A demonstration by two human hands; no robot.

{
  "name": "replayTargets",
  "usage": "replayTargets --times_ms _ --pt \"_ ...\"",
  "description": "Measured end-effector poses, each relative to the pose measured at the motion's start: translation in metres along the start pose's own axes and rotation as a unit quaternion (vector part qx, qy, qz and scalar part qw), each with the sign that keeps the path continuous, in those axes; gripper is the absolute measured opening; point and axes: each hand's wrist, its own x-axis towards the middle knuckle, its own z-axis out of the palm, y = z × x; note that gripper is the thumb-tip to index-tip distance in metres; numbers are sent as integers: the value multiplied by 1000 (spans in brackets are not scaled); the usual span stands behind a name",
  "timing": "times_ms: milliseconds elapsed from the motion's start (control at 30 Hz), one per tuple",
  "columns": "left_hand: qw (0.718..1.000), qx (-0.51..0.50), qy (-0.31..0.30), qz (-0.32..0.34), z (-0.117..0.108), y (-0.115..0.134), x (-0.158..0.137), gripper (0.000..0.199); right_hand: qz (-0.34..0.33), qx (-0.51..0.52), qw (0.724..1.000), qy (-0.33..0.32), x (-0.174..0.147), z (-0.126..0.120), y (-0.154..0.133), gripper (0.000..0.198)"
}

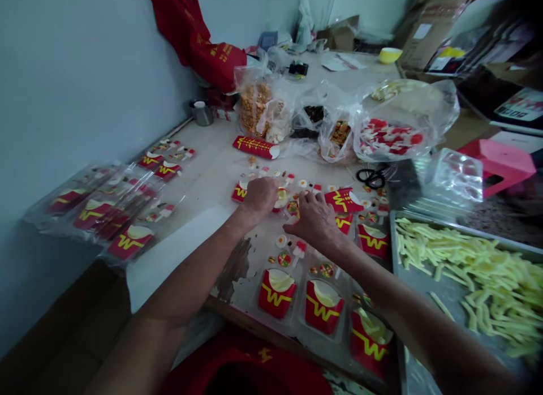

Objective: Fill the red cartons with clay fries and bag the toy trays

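Note:
My left hand (261,196) is curled closed at the middle of the table, over a row of clear plastic packs; what its fingers hold, if anything, is hidden. To its right, my right hand (316,217) reaches down with bent fingers, its thumb held apart from them. Between the hands sits a pale-topped toy fries carton (280,199), partly covered. Nearer me are clear packs with red toy fries cartons (277,293) and small toy food pieces, such as a toy pizza (284,259) and a toy egg (280,240). A flat red carton (343,201) lies beside my right hand.
Stacked filled packs (129,241) stand at left beside a white sheet (173,253). At right, a metal tray (428,282) holds pale yellow toy fries (500,276). Behind are bags of small pieces (390,137), black scissors (371,177) and empty clear trays (453,174).

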Motion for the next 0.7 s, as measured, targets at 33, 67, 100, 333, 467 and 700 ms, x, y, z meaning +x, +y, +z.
replayTargets --times_ms 33,67,100,333,467,700 --pt "1000 7 18 7 -3 0 -5 23 -5 2 1000 3 0 -2 -1 84" --pt "999 11 37 18 -4 1 -11 22 -13 4 1000 5 -1 -3 -3 84" --pt "998 9 54 37 -4 3 -17 21 -22 5 1000 5 -1 -5 -5 84" --pt "976 -178 126 21 6 10 -42 10 -78 86 992 46 5 -3 -14 94" --pt "951 -242 178 -72 6 -10 -38 9 33 365 929 43 3 3 12 99" --pt "955 -232 171 -67 11 -5 -37 9 180 763 600 -160 -3 25 9 42"
